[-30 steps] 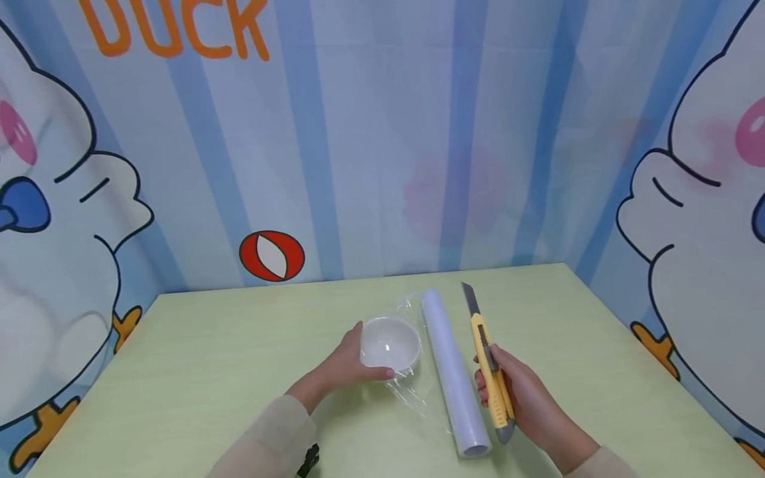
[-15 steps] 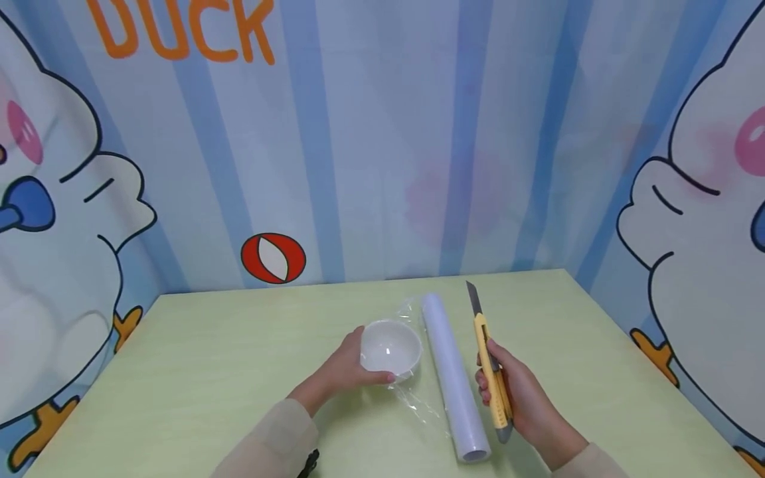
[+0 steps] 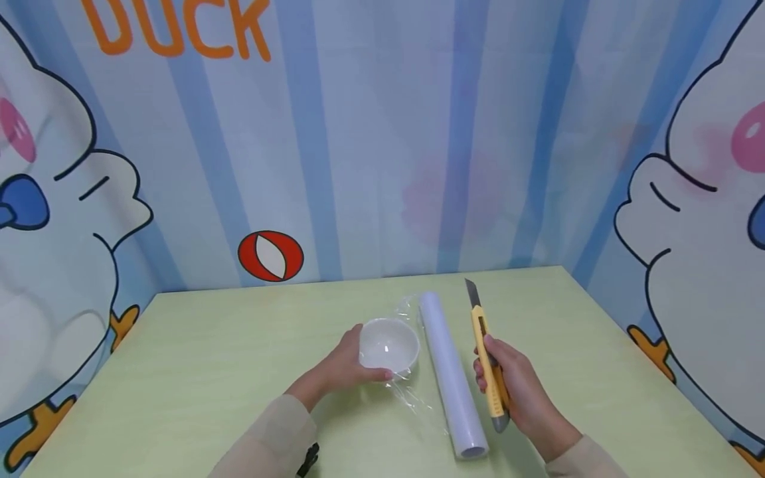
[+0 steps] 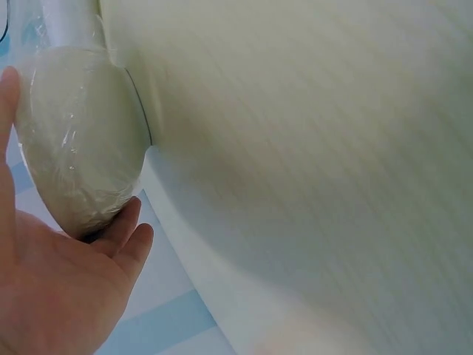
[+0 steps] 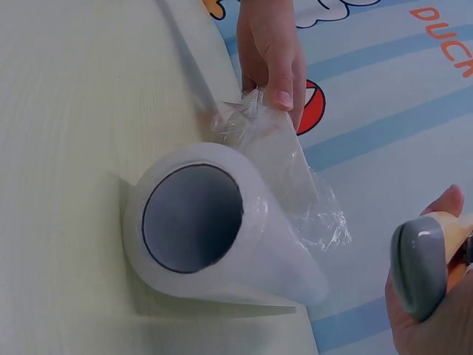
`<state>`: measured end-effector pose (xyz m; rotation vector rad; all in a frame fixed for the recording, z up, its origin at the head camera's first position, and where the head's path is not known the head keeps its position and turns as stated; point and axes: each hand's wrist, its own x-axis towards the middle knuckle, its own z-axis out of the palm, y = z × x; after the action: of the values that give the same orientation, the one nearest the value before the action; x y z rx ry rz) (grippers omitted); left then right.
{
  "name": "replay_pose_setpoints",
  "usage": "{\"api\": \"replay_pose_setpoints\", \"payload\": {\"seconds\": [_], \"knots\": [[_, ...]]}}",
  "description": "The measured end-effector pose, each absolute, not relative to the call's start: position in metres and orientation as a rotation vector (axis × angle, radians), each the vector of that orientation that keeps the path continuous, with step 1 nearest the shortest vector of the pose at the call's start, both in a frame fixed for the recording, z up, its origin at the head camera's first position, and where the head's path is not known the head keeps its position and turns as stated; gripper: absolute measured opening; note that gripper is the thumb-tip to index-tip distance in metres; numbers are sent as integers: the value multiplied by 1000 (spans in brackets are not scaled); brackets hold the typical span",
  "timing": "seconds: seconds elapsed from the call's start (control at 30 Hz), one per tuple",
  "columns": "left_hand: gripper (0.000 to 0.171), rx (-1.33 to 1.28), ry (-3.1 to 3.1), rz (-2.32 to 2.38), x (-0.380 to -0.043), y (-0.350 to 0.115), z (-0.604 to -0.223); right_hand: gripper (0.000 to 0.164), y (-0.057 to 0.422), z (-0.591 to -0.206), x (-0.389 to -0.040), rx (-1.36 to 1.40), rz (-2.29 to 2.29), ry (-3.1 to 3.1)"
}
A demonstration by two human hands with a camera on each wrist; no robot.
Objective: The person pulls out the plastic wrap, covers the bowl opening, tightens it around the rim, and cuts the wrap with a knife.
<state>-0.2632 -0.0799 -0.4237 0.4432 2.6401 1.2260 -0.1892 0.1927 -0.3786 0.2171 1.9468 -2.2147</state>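
Note:
A small white bowl (image 3: 391, 342) is held at its left side by my left hand (image 3: 342, 365), thumb along the near rim. Clear cling film (image 4: 74, 140) covers the bowl's outside in the left wrist view, and loose film sticks out toward the roll. Just right of the bowl lies the cling film roll (image 3: 451, 375), its hollow end toward me. My right hand (image 3: 521, 385) grips a yellow utility knife (image 3: 495, 397) to the right of the roll, blade out and pointing away. In the right wrist view the grey knife end (image 5: 420, 270) shows apart from the roll.
The pale green table (image 3: 239, 358) runs back to a striped blue cloth backdrop (image 3: 382, 146) with printed ducks. A dark object (image 3: 308, 458) shows beside the left sleeve (image 3: 271, 435) at the bottom edge.
My right hand has shifted slightly left and away from me with the utility knife. The left hand, bowl and roll have stayed nearly in place.

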Motion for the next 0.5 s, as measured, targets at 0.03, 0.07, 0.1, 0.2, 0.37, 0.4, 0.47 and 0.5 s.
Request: {"api": "replay_pose_setpoints", "payload": {"seconds": [0.03, 0.07, 0.1, 0.2, 0.37, 0.4, 0.47, 0.5], "knots": [[99, 446, 2635, 1222, -263, -79, -423, 43, 193, -379, -189, 227, -2212, 1954], [99, 453, 2631, 1222, -263, -79, -423, 42, 194, -379, -189, 235, -2207, 1963], [100, 457, 2629, 1223, -263, -79, -423, 41, 194, -379, -188, 234, -2200, 1971], [100, 468, 2633, 1224, -263, -78, -423, 43, 195, -380, -188, 232, -2189, 1994], [100, 458, 2641, 1228, -263, -78, -423, 44, 199, -380, -187, 224, -2170, 2056], [100, 450, 2641, 1224, -263, -78, -423, 43, 200, -380, -186, 217, -2166, 2065], [100, 439, 2642, 1217, -263, -79, -422, 41, 201, -380, -186, 217, -2160, 2076], [100, 436, 2643, 1213, -263, -79, -421, 40, 202, -380, -186, 216, -2158, 2079]]}}
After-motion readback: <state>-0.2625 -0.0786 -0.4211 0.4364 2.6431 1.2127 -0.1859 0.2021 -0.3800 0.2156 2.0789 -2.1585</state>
